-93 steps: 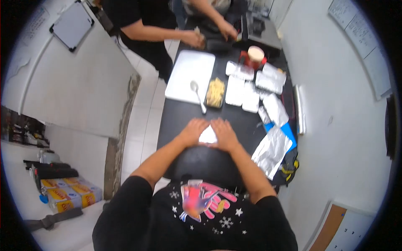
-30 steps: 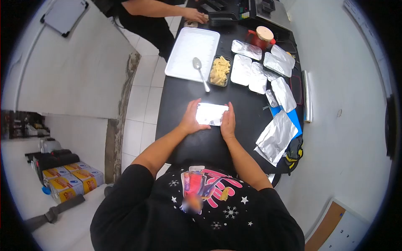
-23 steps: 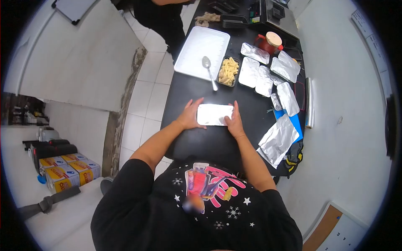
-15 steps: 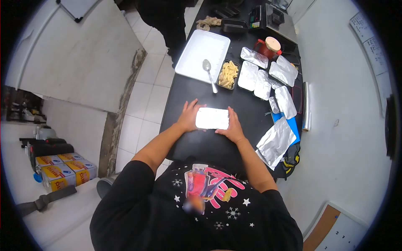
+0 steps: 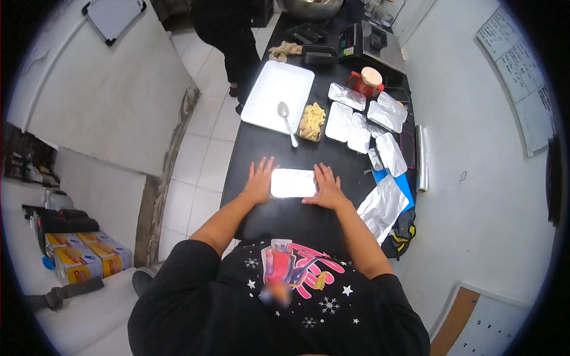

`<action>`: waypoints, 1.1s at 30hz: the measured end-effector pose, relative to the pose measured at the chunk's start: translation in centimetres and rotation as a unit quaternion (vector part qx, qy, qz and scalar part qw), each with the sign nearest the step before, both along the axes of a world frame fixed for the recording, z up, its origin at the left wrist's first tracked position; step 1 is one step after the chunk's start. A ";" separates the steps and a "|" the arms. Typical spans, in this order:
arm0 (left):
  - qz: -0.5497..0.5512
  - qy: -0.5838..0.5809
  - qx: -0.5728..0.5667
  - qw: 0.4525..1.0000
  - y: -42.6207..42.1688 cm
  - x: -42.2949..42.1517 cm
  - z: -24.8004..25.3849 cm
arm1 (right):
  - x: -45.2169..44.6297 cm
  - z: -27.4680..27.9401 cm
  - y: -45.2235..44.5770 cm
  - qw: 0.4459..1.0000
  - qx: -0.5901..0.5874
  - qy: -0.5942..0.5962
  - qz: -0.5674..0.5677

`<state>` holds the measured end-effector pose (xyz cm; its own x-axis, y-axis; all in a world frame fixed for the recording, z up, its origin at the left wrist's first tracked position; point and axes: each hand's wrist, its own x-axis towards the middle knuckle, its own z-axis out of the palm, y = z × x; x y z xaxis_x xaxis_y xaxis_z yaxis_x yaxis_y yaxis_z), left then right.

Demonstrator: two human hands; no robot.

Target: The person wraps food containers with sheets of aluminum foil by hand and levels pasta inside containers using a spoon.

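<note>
We look down at a foil-covered container [image 5: 294,183] lying flat on the black table [image 5: 347,169], set lengthwise between two bare hands. Just beside its left end we find the left hand [image 5: 259,185], relaxed and clasping nothing — palm down, fingers fanned away from the body; whether its edge meets the foil, we cannot tell. At the container's right end, the right hand [image 5: 328,187] is unclenched too, its fingers pointing forward by that end and its thumb stretched toward the near side — no firm grip that we can make out.

Beyond the container we see a metal spoon [image 5: 284,111] with its bowl on a white tray [image 5: 270,89] and, slightly to the container's far right, pasta [image 5: 312,121] in a dark container [image 5: 323,132]. Farther off to its right sit several foil-covered packs [image 5: 339,121] and a red jug [image 5: 366,84] with a pale lid [image 5: 371,75]. Nearer, also to the container's right, we spot a crumpled foil sheet [image 5: 381,206] partly over something blue [image 5: 407,191].
</note>
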<state>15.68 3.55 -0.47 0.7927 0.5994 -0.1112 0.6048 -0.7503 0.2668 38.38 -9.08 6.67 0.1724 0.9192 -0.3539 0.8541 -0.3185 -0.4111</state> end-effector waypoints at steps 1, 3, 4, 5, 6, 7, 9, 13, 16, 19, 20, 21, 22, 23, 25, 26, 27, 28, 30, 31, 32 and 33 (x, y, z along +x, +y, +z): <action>0.002 -0.003 -0.014 1.000 -0.2 -0.3 0.7 | 0.2 0.6 0.2 1.000 0.017 -0.008 0.017; 0.005 -0.002 -0.047 0.999 0.2 -1.3 2.3 | 0.1 1.4 0.8 0.998 0.047 -0.015 0.049; -0.002 0.018 -0.057 0.998 0.5 -1.8 2.9 | -0.4 2.5 1.3 0.995 0.054 -0.030 0.073; -0.004 0.018 -0.065 0.998 0.6 -2.6 3.4 | -0.8 2.5 1.8 0.993 0.050 -0.035 0.102; -0.008 0.017 -0.072 0.997 0.8 -3.3 3.9 | -1.2 2.5 2.4 0.989 0.048 -0.042 0.130; -0.013 0.015 -0.079 0.997 1.1 -4.1 4.0 | -1.8 2.5 2.8 0.985 0.046 -0.049 0.158; -0.007 -0.030 -0.059 0.998 1.1 -5.8 3.0 | -2.9 2.1 3.5 0.977 0.075 -0.076 0.184; 0.001 -0.049 -0.038 0.998 0.8 -6.5 2.8 | -4.2 0.8 4.5 0.972 0.087 -0.111 0.189; 0.007 -0.044 -0.035 0.998 0.7 -6.4 3.2 | -4.7 0.7 4.9 0.972 0.076 -0.127 0.182; 0.007 -0.051 -0.031 0.998 0.7 -6.5 3.0 | -5.0 0.9 5.3 0.974 0.037 -0.133 0.180; 0.007 -0.055 -0.028 0.998 0.7 -6.5 2.9 | -4.9 0.8 5.2 0.974 0.050 -0.126 0.182; 0.007 -0.055 -0.030 0.998 0.7 -6.5 2.9 | -4.9 0.8 5.1 0.974 0.049 -0.125 0.184; 0.008 -0.056 -0.031 0.998 0.7 -6.5 2.9 | -4.9 0.8 5.2 0.973 0.048 -0.125 0.186; 0.009 -0.057 -0.032 0.998 0.7 -6.4 3.0 | -4.9 0.8 5.3 0.973 0.048 -0.125 0.189; 0.008 -0.050 -0.032 0.998 0.7 -6.4 3.2 | -4.8 1.6 5.2 0.974 0.036 -0.122 0.189; 0.008 -0.045 -0.030 0.998 0.7 -6.4 3.3 | -4.7 1.9 5.2 0.975 0.033 -0.115 0.186; 0.006 -0.044 -0.028 0.999 0.7 -6.3 3.3 | -4.5 2.1 5.2 0.977 0.030 -0.107 0.182; 0.004 -0.042 -0.026 0.999 0.7 -6.3 3.3 | -4.2 2.3 5.2 0.981 0.020 -0.093 0.170; 0.002 -0.036 -0.027 0.999 0.8 -6.3 3.4 | -3.2 3.7 5.1 0.986 0.032 -0.072 0.145; 0.003 -0.033 -0.031 0.999 0.8 -6.3 3.6 | -2.7 4.7 5.0 0.989 0.036 -0.061 0.132; 0.003 -0.030 -0.036 0.999 0.9 -6.1 3.8 | -2.0 5.8 5.1 0.989 0.039 -0.066 0.124; 0.002 -0.028 -0.034 0.999 0.9 -6.1 3.8 | -1.1 6.9 5.4 0.990 0.040 -0.072 0.116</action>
<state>9.62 4.50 3.30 0.7959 0.5959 -0.1074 0.5912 -0.7264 0.3506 37.27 -3.64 13.61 -0.0026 0.9643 -0.2647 0.9519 -0.0787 -0.2961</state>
